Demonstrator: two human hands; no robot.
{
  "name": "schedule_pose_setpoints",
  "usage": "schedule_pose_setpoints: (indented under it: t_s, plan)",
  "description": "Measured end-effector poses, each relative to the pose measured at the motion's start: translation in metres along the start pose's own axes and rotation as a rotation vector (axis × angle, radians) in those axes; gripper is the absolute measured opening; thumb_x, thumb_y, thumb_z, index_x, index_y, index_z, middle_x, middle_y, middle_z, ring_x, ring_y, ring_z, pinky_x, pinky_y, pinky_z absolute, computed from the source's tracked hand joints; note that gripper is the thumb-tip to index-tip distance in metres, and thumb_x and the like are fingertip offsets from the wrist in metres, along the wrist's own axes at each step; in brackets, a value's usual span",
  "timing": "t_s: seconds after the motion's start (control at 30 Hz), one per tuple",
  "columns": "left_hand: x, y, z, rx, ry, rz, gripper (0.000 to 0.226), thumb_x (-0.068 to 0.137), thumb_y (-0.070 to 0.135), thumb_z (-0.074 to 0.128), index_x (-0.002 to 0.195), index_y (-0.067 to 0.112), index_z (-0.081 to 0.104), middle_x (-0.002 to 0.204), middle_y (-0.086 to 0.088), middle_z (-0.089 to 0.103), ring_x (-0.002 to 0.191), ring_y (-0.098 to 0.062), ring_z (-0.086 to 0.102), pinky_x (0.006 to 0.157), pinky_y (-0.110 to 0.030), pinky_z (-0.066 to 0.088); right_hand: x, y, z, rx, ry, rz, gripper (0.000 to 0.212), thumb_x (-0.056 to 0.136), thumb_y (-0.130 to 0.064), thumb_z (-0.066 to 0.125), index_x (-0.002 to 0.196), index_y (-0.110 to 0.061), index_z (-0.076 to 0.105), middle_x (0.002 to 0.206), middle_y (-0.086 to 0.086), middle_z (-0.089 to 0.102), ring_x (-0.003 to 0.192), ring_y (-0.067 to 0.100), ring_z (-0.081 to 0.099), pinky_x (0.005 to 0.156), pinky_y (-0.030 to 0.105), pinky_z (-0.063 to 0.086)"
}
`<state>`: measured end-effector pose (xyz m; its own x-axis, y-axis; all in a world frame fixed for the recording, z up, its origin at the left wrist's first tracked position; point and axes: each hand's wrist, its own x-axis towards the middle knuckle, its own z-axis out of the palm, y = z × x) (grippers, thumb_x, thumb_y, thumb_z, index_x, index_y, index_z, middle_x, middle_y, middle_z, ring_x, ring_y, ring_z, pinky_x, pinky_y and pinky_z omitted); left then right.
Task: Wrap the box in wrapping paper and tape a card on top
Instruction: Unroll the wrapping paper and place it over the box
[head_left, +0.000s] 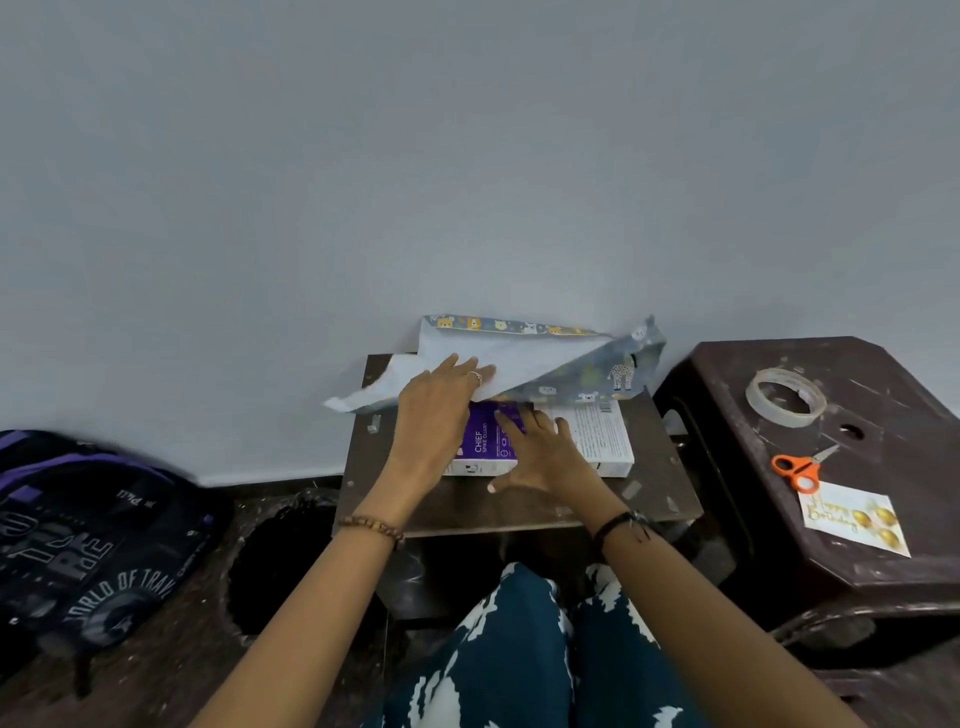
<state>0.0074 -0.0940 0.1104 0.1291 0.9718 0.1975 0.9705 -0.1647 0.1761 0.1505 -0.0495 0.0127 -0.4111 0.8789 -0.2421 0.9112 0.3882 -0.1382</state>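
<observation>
A purple and white box lies flat on a small dark table against the wall. Wrapping paper with cartoon animals, white on its inner side, is folded up behind the box and leans over its far edge. My left hand lies on the paper's white side with straight fingers, over the box's left end. My right hand presses flat on the box top, fingers spread. A "Happy Birthday" card with gold balloons lies on the stool at the right.
A dark plastic stool at the right carries a roll of tape and orange-handled scissors beside the card. A dark backpack sits on the floor at the left. My patterned knees are below the table.
</observation>
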Motion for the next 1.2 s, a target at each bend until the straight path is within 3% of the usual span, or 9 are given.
schedule_pose_setpoints:
  t_s: [0.17,0.3,0.5,0.63,0.77,0.93,1.03,1.1,1.2]
  plan:
    - [0.006,0.004,-0.020,-0.052,0.144,-0.016,0.049,0.094,0.010,0.047,0.141,0.023,0.038,0.147,0.001,0.037,0.140,-0.018,0.027,0.108,-0.033,0.031,0.025,0.018,-0.011,-0.053,-0.118,-0.027,0.117,0.070,-0.057,0.072,0.150,-0.026,-0.008,0.157,0.014,-0.013,0.144,0.032,-0.015,0.112,0.056,-0.008]
    - [0.010,0.006,-0.032,-0.065,0.135,-0.022,0.049,0.095,0.023,0.049,0.142,0.022,0.035,0.149,0.003,0.035,0.138,-0.014,0.030,0.107,-0.026,0.029,0.031,0.021,-0.017,-0.091,-0.105,-0.056,0.114,0.067,-0.051,0.077,0.150,-0.028,0.001,0.153,0.017,0.010,0.143,0.037,0.004,0.110,0.062,0.000]
    - [0.006,-0.002,-0.039,-0.039,0.173,0.004,0.048,0.095,0.015,0.050,0.140,0.024,0.038,0.148,0.000,0.035,0.136,-0.018,0.035,0.105,-0.028,0.033,-0.002,0.005,-0.006,-0.269,0.337,-0.045,0.119,0.039,-0.064,0.084,0.138,-0.027,0.030,0.132,0.024,0.049,0.126,0.040,0.044,0.098,0.072,0.028]
    - [0.003,0.001,-0.046,-0.046,0.036,0.004,0.044,0.094,0.022,0.050,0.137,0.019,0.043,0.143,-0.005,0.045,0.125,-0.022,0.048,0.099,-0.028,0.039,-0.037,0.001,0.000,-0.298,0.628,-0.146,0.118,0.046,-0.067,0.080,0.143,-0.026,0.027,0.138,0.023,0.034,0.131,0.039,0.030,0.101,0.068,0.018]
    - [0.013,-0.011,-0.052,-0.021,-0.207,0.007,0.041,0.090,0.003,0.044,0.126,0.018,0.057,0.122,-0.009,0.061,0.106,-0.024,0.057,0.080,-0.029,0.042,-0.081,0.000,0.006,-0.267,0.887,-0.249,0.111,0.056,-0.054,0.083,0.142,-0.030,0.018,0.140,0.022,0.026,0.136,0.037,0.020,0.110,0.061,0.002]
    - [0.004,-0.034,-0.052,-0.271,-0.645,-0.028,0.017,0.089,0.008,0.055,0.088,0.018,0.068,0.098,-0.009,0.068,0.072,0.001,0.056,0.070,-0.021,0.041,-0.129,0.005,0.007,-0.268,1.187,-0.346,0.096,0.064,-0.053,0.076,0.140,-0.034,0.021,0.137,0.018,0.024,0.145,0.028,0.007,0.112,0.059,0.005]
    - [-0.025,-0.019,-0.054,-0.556,-0.431,-0.226,0.034,0.094,0.003,0.045,0.065,0.018,0.055,0.072,-0.014,0.068,0.053,0.012,0.053,0.063,-0.011,0.044,-0.146,0.010,-0.007,-0.192,1.228,-0.367,0.100,0.069,-0.053,0.069,0.148,-0.035,0.011,0.129,0.020,0.031,0.145,0.027,0.007,0.111,0.059,0.007]
    - [-0.056,-0.014,-0.047,-0.563,-0.244,-0.359,0.029,0.097,0.001,0.034,0.082,0.002,0.059,0.101,-0.035,0.063,0.080,-0.006,0.059,0.076,-0.020,0.046,-0.148,0.010,-0.022,-0.167,1.177,-0.334,0.099,0.066,-0.055,0.072,0.144,-0.032,0.017,0.133,0.021,0.028,0.142,0.032,0.014,0.110,0.059,0.007]
    - [-0.072,-0.021,-0.006,-0.296,-0.346,-0.217,0.035,0.096,-0.002,0.039,0.131,-0.004,0.043,0.135,-0.019,0.045,0.122,-0.022,0.045,0.101,-0.033,0.034,-0.137,0.007,-0.039,-0.061,0.991,-0.268,0.102,0.062,-0.060,0.074,0.142,-0.031,0.017,0.142,0.021,0.022,0.136,0.037,0.021,0.110,0.062,0.011]
